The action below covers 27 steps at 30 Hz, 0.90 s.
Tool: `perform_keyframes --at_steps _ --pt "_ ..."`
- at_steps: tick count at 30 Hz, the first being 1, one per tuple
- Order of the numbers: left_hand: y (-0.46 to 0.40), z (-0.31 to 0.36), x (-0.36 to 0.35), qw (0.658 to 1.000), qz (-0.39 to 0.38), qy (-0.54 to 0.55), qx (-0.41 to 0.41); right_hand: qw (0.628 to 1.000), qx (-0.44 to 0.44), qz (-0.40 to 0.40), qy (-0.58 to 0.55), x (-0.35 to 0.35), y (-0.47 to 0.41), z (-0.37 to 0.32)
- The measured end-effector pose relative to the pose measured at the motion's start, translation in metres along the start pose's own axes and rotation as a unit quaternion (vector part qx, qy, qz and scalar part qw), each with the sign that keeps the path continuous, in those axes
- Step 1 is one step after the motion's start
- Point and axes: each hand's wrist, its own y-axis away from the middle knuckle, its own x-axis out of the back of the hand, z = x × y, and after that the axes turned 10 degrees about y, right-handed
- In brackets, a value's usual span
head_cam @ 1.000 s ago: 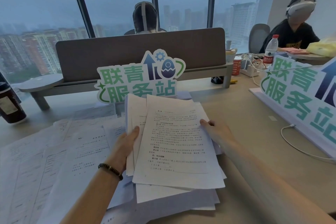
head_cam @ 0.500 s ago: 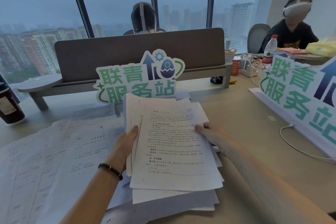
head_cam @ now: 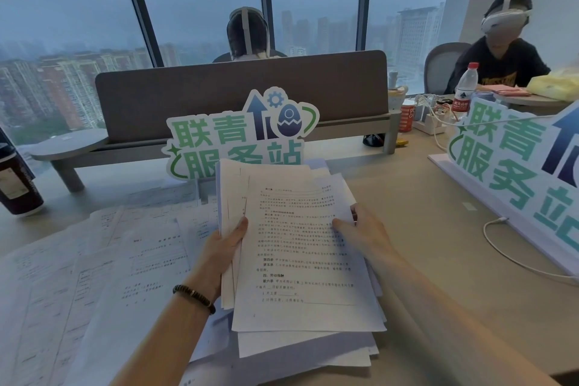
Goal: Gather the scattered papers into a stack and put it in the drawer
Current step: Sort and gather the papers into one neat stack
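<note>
A loose, uneven stack of printed white papers (head_cam: 297, 260) is held above the desk in front of me. My left hand (head_cam: 224, 251) grips its left edge, thumb on top, a dark bead bracelet on the wrist. My right hand (head_cam: 363, 232) grips the right edge, thumb lying across the top sheet. More scattered papers (head_cam: 94, 276) lie flat on the desk to the left, overlapping one another. Other sheets (head_cam: 307, 351) stick out below the held stack. No drawer is in view.
A green-lettered cardboard sign (head_cam: 241, 135) stands just behind the stack; a larger one (head_cam: 513, 172) stands at the right with a white cable (head_cam: 513, 257). A dark cup (head_cam: 17, 188) sits at the far left. Behind a grey divider (head_cam: 241, 91) two people sit wearing headsets.
The stack has been drawn a little tighter between both hands, and my right thumb has slid further in over the top sheet. The papers on the desk have not moved.
</note>
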Motion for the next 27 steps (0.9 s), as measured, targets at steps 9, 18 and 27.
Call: perform_keyframes --at_steps 9,18,27 --pt "-0.001 0.002 0.000 0.999 -0.024 0.027 -0.019 0.975 -0.044 -0.009 -0.220 -0.003 -0.008 0.004" --pt "-0.003 0.002 0.001 0.998 -0.052 0.023 -0.034 0.964 -0.031 0.055 -0.258 0.004 -0.010 0.006" --pt "-0.003 0.001 0.002 0.996 -0.089 0.010 -0.025 0.965 -0.019 -0.034 -0.259 0.004 -0.003 -0.019"
